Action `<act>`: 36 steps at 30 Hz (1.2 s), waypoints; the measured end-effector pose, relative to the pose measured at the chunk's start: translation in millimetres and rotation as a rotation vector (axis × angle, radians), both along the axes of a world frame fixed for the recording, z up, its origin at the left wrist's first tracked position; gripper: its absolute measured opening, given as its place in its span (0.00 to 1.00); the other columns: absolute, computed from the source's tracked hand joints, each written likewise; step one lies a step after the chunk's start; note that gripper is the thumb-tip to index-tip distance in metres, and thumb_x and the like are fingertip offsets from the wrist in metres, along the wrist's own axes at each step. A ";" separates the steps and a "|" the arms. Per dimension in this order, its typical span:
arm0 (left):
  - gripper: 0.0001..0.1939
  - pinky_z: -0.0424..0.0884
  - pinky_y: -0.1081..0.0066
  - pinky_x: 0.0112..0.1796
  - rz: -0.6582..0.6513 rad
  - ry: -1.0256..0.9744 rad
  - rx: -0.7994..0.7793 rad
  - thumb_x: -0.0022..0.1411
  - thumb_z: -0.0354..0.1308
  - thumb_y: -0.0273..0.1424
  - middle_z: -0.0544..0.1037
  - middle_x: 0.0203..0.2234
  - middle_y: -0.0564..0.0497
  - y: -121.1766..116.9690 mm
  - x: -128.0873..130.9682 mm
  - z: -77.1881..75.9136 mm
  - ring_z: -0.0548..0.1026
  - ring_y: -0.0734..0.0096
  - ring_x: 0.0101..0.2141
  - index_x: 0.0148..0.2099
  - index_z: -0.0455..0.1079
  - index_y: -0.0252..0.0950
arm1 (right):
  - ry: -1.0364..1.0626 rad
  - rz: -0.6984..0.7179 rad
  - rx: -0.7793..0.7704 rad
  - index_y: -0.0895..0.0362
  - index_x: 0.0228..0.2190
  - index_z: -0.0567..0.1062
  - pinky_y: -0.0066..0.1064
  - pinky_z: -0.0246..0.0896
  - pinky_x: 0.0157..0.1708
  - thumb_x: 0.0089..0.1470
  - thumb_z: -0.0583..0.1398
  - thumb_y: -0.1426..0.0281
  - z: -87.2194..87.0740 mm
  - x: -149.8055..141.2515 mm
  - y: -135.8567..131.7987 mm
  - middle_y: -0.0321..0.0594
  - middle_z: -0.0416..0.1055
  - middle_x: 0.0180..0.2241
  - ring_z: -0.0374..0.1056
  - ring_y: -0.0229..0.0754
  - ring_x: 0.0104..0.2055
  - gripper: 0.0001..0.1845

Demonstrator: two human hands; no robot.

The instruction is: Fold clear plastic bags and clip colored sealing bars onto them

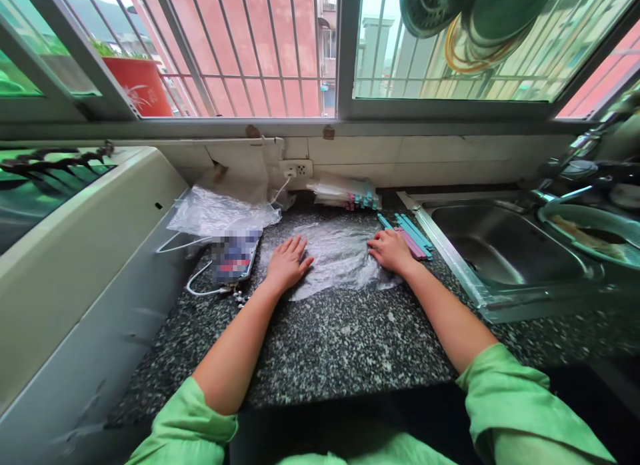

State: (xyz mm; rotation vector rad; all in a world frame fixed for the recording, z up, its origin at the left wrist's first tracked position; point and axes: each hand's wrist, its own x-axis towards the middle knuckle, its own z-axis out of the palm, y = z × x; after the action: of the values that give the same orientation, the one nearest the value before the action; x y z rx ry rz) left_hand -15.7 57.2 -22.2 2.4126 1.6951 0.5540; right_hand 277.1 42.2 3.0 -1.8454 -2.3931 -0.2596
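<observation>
A crinkled clear plastic bag [340,258] lies spread on the speckled counter between my hands. My left hand [287,262] rests flat on its left side, fingers stretched out and thumb apart. At the right edge of the bag, my right hand [390,250] has its fingers bent and close together, gripping the plastic. Just beyond that hand lie several blue sealing clips [414,230] and pink sealing clips [411,244], long and thin. Behind the bag, against the tiled wall, is a bundle of clear bags [340,188] with blue and pink clips on it.
Left of the bag lie a phone [235,255] with a white cable [197,290] and more plastic bags [215,210]. A stove [100,252] bounds the left side. A steel sink [510,245] and a colander [590,232] are at right. A socket [296,169] is behind.
</observation>
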 end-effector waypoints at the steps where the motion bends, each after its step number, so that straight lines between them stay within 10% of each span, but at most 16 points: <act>1: 0.28 0.49 0.56 0.57 0.018 0.013 -0.052 0.58 0.49 0.41 0.58 0.60 0.43 -0.5 0.3 -0.7 0.54 0.52 0.60 0.59 0.59 0.36 | -0.014 -0.048 0.011 0.55 0.42 0.75 0.39 0.49 0.45 0.54 0.55 0.65 -0.1 -0.1 0.6 0.47 0.70 0.42 0.59 0.50 0.47 0.16; 4: 0.29 0.49 0.54 0.56 0.061 0.037 -0.100 0.57 0.50 0.42 0.58 0.60 0.39 -4.8 1.1 -0.2 0.55 0.48 0.59 0.58 0.60 0.32 | 0.022 -0.181 0.092 0.58 0.42 0.75 0.39 0.50 0.44 0.55 0.53 0.67 1.9 1.7 6.8 0.49 0.70 0.43 0.60 0.51 0.47 0.16; 10: 0.23 0.51 0.59 0.56 0.007 -0.003 0.148 0.58 0.50 0.37 0.63 0.56 0.38 -2.7 9.7 5.8 0.59 0.52 0.57 0.53 0.65 0.32 | 0.008 -0.008 0.009 0.55 0.41 0.75 0.38 0.50 0.48 0.56 0.51 0.70 0.4 -8.2 35.0 0.43 0.72 0.45 0.61 0.47 0.49 0.16; 18: 0.30 0.50 0.54 0.57 0.065 0.097 -0.069 0.59 0.47 0.42 0.55 0.60 0.36 14.8 11.3 -4.5 0.53 0.50 0.60 0.60 0.57 0.30 | 0.001 -0.149 0.108 0.58 0.43 0.73 0.53 0.41 0.54 0.56 0.52 0.68 -7.8 -1.0 49.6 0.48 0.67 0.51 0.55 0.54 0.56 0.17; 23: 0.33 0.51 0.59 0.58 0.089 0.150 0.101 0.58 0.48 0.45 0.52 0.62 0.40 4.1 7.1 -0.9 0.53 0.54 0.60 0.61 0.55 0.32 | 0.099 0.097 0.213 0.60 0.43 0.74 0.40 0.56 0.49 0.56 0.52 0.69 -8.1 8.9 12.2 0.47 0.70 0.48 0.62 0.48 0.50 0.16; 27: 0.31 0.51 0.60 0.58 -0.190 0.221 0.100 0.60 0.46 0.46 0.54 0.62 0.47 -20.2 -6.1 -3.9 0.53 0.60 0.61 0.62 0.54 0.38 | 0.064 0.406 0.183 0.57 0.39 0.76 0.38 0.57 0.48 0.57 0.52 0.67 -19.3 27.3 -40.4 0.42 0.73 0.44 0.64 0.46 0.47 0.15; 36: 0.30 0.52 0.57 0.58 -0.348 0.189 -0.015 0.62 0.43 0.47 0.55 0.61 0.45 -86.8 -32.0 -3.8 0.53 0.59 0.60 0.60 0.57 0.36 | 0.115 0.059 0.131 0.59 0.38 0.75 0.34 0.59 0.43 0.57 0.51 0.69 -7.2 39.3 -79.3 0.46 0.74 0.39 0.67 0.45 0.42 0.15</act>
State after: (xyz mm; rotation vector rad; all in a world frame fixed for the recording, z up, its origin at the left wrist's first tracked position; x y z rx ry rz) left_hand -47.6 -29.6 -26.0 2.7353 1.2822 0.2697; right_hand 316.3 -37.1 -4.2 -1.6827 -2.2916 -0.2895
